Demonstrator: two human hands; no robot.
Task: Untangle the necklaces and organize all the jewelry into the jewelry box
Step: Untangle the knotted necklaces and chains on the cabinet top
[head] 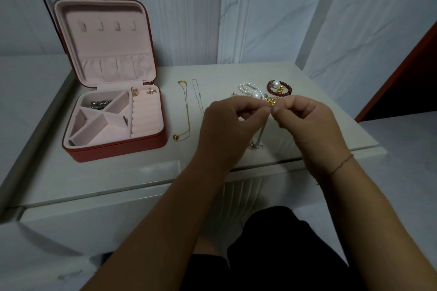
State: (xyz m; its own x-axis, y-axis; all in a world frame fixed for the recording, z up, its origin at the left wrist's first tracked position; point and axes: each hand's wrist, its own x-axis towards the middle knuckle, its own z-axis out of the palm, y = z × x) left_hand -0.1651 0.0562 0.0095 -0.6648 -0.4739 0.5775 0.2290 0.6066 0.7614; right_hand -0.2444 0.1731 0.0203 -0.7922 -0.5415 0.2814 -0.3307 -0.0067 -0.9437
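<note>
My left hand (227,125) and my right hand (307,123) are raised over the table's right half, fingertips nearly meeting, both pinching a thin silver necklace chain (260,136) that hangs down between them. A red jewelry box (113,149) with pink lining stands open at the left; silver pieces (100,103) lie in one compartment and two small gold earrings (142,91) sit by the ring rolls. A gold necklace with a round pendant (185,111) and a thin silver chain (197,95) lie straight on the table beside the box.
Behind my hands lie a white pearl bracelet (249,88), a dark red bead bracelet with a pearl (280,88) and small gold charms (271,101). The white table's front edge (212,177) runs just below my wrists. White curtains hang behind.
</note>
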